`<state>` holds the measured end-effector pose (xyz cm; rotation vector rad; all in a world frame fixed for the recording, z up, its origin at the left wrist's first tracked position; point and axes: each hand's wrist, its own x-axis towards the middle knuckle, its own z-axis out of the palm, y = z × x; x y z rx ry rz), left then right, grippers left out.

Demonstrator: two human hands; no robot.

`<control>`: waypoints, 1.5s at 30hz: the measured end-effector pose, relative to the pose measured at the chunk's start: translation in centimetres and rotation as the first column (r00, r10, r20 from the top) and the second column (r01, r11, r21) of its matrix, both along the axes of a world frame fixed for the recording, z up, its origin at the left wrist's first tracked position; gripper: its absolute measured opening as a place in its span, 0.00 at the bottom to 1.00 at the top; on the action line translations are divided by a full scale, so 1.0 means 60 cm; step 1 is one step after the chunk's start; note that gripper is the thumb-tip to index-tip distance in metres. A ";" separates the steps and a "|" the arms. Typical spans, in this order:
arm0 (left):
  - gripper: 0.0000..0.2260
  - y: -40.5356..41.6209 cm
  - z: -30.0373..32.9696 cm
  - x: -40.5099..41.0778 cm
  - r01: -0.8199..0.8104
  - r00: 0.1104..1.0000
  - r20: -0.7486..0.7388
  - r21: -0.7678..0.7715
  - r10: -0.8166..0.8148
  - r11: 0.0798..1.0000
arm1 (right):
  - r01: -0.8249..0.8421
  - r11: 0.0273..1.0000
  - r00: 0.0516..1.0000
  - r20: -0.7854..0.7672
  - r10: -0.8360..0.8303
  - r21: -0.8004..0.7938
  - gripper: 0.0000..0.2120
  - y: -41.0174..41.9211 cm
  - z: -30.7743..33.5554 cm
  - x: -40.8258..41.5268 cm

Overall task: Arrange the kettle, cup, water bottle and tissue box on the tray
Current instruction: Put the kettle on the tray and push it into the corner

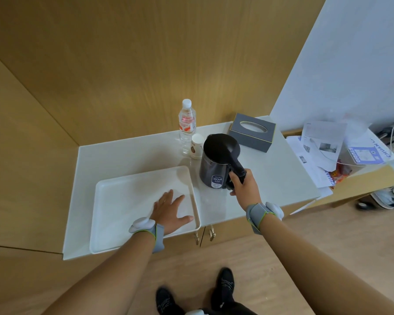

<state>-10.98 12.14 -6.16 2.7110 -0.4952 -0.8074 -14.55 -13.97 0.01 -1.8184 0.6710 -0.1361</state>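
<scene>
A dark kettle [214, 164] stands on the white counter just right of the white tray [123, 192]. My right hand [243, 185] is closed around the kettle's black handle. My left hand [171, 210] lies flat, fingers spread, inside the tray near its right rim. Behind the kettle stands a paper cup [196, 146], and a clear water bottle [187, 123] with a white cap stands just behind the cup. A grey tissue box [251, 133] sits at the back right of the counter. Nothing but my hand is in the tray.
The white counter [271, 178] is boxed in by wooden wall panels behind and to the left. Loose papers and packets [332, 151] lie on a lower surface to the right. Cabinet doors with handles [204, 234] hang below the counter's front edge.
</scene>
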 end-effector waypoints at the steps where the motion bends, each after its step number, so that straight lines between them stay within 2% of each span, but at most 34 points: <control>1: 0.41 0.005 -0.001 -0.001 -0.004 1.000 0.001 -0.006 0.004 1.000 | 0.028 0.999 0.999 0.024 -0.029 0.023 0.11 0.005 0.005 -0.003; 3: 0.42 0.017 -0.004 -0.003 -0.015 1.000 0.006 -0.016 0.015 1.000 | 0.158 0.987 0.986 0.048 -0.159 0.022 0.18 0.022 0.012 -0.014; 5: 0.42 0.029 -0.007 -0.003 -0.026 1.000 0.017 -0.019 0.027 0.999 | 0.376 0.924 0.927 0.045 -0.373 -0.072 0.24 0.042 0.013 -0.037; 6: 0.42 0.036 -0.008 -0.003 -0.035 0.999 0.019 -0.023 0.035 0.999 | 0.434 0.894 0.901 0.053 -0.430 -0.113 0.25 0.055 0.007 -0.050; 7: 0.42 0.044 -0.009 -0.004 -0.045 0.999 0.020 -0.028 0.046 0.999 | 0.417 0.899 0.909 0.058 -0.413 -0.134 0.24 0.069 -0.003 -0.064; 8: 0.42 0.052 -0.010 -0.004 -0.057 0.998 0.022 -0.033 0.058 0.998 | 0.330 0.933 0.944 0.045 -0.327 -0.146 0.23 0.085 -0.014 -0.077; 10: 0.42 0.068 -0.010 -0.006 -0.081 0.996 0.031 -0.035 0.082 0.996 | 0.052 0.977 0.997 -0.042 -0.062 -0.208 0.21 0.116 -0.038 -0.094; 12: 0.43 0.088 -0.008 -0.009 -0.104 0.994 0.043 -0.023 0.104 0.994 | -0.211 0.939 0.975 -0.129 0.182 -0.273 0.28 0.143 -0.059 -0.096; 15: 0.46 0.131 0.001 -0.015 -0.150 0.989 0.011 0.007 0.150 0.989 | -0.530 0.778 0.844 -0.300 0.445 -0.337 0.49 0.178 -0.071 -0.076; 17: 0.50 0.173 0.007 -0.025 -0.192 0.981 -0.024 0.073 0.194 0.979 | -0.658 0.652 0.752 -0.371 0.545 -0.376 0.56 0.196 -0.081 -0.059; 19: 0.55 0.214 0.008 -0.038 -0.247 0.966 -0.040 0.166 0.256 0.955 | -0.741 0.542 0.671 -0.415 0.614 -0.396 0.59 0.207 -0.094 -0.047; 21: 0.58 0.240 0.003 -0.050 -0.234 0.967 -0.046 0.223 0.250 0.946 | -0.770 0.481 0.636 -0.442 0.633 -0.419 0.57 0.207 -0.104 -0.041; 24: 0.59 0.267 -0.005 -0.058 -0.186 0.980 -0.035 0.221 0.198 0.957 | -0.769 0.459 0.634 -0.438 0.638 -0.445 0.47 0.219 -0.120 -0.029; 26: 0.59 0.277 -0.006 -0.051 -0.169 0.983 -0.038 0.216 0.181 0.962 | -0.774 0.445 0.625 -0.438 0.646 -0.450 0.44 0.227 -0.127 -0.018; 31: 0.51 0.298 0.000 -0.014 -0.182 0.983 0.005 0.156 0.184 0.971 | -0.767 0.451 0.634 -0.430 0.643 -0.457 0.47 0.236 -0.124 0.026; 39: 0.47 0.338 -0.003 0.087 -0.189 0.982 0.008 0.185 0.191 0.964 | -0.784 0.425 0.609 -0.428 0.668 -0.452 0.46 0.269 -0.134 0.145; 45: 0.46 0.357 -0.016 0.151 -0.180 0.984 0.040 0.219 0.176 0.959 | -0.826 0.344 0.546 -0.480 0.687 -0.446 0.43 0.284 -0.145 0.225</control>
